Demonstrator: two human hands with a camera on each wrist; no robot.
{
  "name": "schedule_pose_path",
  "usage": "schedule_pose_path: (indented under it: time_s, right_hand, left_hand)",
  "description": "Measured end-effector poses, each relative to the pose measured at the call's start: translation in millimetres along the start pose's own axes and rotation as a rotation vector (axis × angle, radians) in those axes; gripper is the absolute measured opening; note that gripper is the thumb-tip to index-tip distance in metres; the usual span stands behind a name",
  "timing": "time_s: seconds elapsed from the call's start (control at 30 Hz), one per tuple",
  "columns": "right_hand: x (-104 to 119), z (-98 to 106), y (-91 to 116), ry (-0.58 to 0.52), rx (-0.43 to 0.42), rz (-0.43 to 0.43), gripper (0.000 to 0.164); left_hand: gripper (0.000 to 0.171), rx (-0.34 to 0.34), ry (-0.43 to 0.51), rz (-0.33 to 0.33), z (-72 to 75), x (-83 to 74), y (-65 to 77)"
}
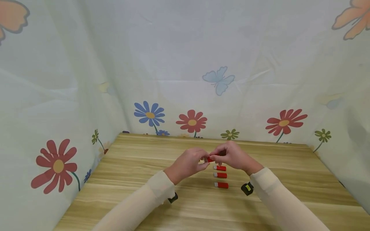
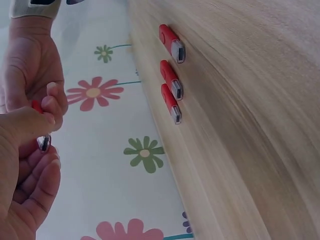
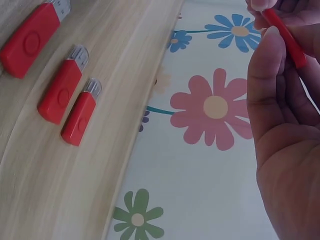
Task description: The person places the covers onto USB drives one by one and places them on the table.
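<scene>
In the head view my left hand point(image 1: 187, 164) and right hand point(image 1: 233, 155) meet over the table, both pinching one red USB flash drive point(image 1: 211, 158). Its red body point(image 3: 286, 37) lies between thumb and fingers of my right hand in the right wrist view. My left thumb and fingers are at the other end, where a metal plug point(image 2: 44, 143) in a clear cap peeks out in the left wrist view. Three more red flash drives lie just nearer to me in a column: a far one point(image 1: 221, 168), a middle one point(image 1: 221, 175) and a near one point(image 1: 222, 185), clear-capped plugs pointing left.
Pale wood-grain boards make up the tabletop point(image 1: 138, 179). A white sheet point(image 1: 173, 64) printed with flowers and butterflies hangs along its back and sides. Dark wrist devices, one of them point(image 1: 247, 188) below the right cuff, stick out under both sleeves.
</scene>
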State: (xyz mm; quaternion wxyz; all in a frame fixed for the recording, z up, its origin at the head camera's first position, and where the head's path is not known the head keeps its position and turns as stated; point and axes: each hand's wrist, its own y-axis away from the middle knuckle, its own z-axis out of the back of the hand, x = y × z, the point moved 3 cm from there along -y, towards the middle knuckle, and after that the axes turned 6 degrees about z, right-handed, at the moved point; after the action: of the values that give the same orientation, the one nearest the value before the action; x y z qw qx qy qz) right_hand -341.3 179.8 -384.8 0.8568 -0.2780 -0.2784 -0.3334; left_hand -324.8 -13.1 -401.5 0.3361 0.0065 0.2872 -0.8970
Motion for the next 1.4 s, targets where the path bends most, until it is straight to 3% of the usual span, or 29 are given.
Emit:
schedule_pose_path:
  time_s: [0.2, 0.5, 1.03, 1.17, 1.4]
  right_hand:
    - [0.0, 4.8, 1.6, 0.016, 0.025, 0.007, 0.012]
    - [10.6, 13.6, -2.1, 0.244, 0.125, 0.138, 0.012]
    - [5.2, 16.3, -0.1, 0.209, 0.088, 0.17, 0.01]
    - [-1.9, 16.2, -2.4, 0.217, 0.097, 0.147, 0.008]
    - [-27.9, 17.6, -5.6, 0.252, 0.096, 0.08, 0.005]
  left_hand:
    - [0.014, 0.01, -0.028, -0.033, 3.8, -1.7, -6.6]
    - [0.016, 0.109, -0.023, 0.007, 4.9, 1.7, -13.3]
    - [0.019, 0.162, 0.014, 0.063, 2.9, 6.0, -18.8]
    - [0.018, 0.149, 0.03, 0.059, -6.5, 12.3, -23.0]
    - [0.013, 0.241, 0.007, 0.157, -42.1, 30.6, -46.3]
